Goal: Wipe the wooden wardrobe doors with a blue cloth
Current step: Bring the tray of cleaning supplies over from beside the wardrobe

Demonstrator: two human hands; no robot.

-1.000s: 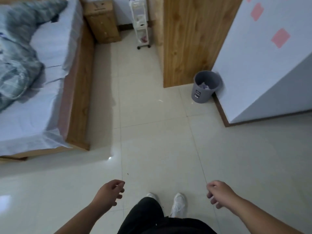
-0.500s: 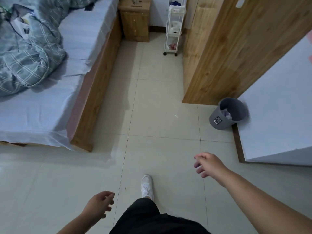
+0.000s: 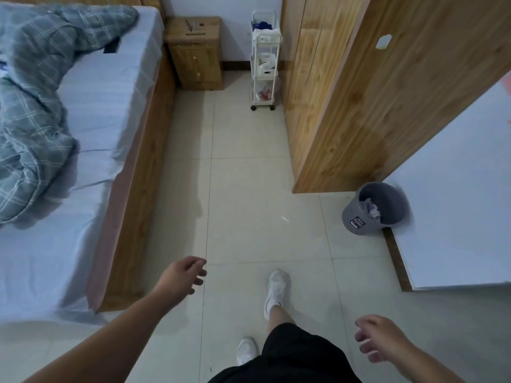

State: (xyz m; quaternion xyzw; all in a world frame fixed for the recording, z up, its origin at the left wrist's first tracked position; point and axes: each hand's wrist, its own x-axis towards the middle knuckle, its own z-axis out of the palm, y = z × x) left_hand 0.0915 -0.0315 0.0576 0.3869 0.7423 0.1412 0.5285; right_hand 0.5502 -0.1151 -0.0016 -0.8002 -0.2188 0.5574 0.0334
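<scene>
Bedroom from above: a bed (image 3: 91,139) lies left, the wooden wardrobe (image 3: 373,111) stands right, with tiled floor (image 3: 249,189) between. A white trolley (image 3: 264,75) stands just beside the wardrobe. The left hand (image 3: 181,276) and right hand (image 3: 378,340) are loosely curled and empty. Something blue on the trolley's top shelf may be the blue cloth (image 3: 262,24). Wiping seems not yet begun.

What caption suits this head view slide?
Left hand and right hand empty, person mid-stride between bed and wooden wardrobe, white trolley ahead.
</scene>
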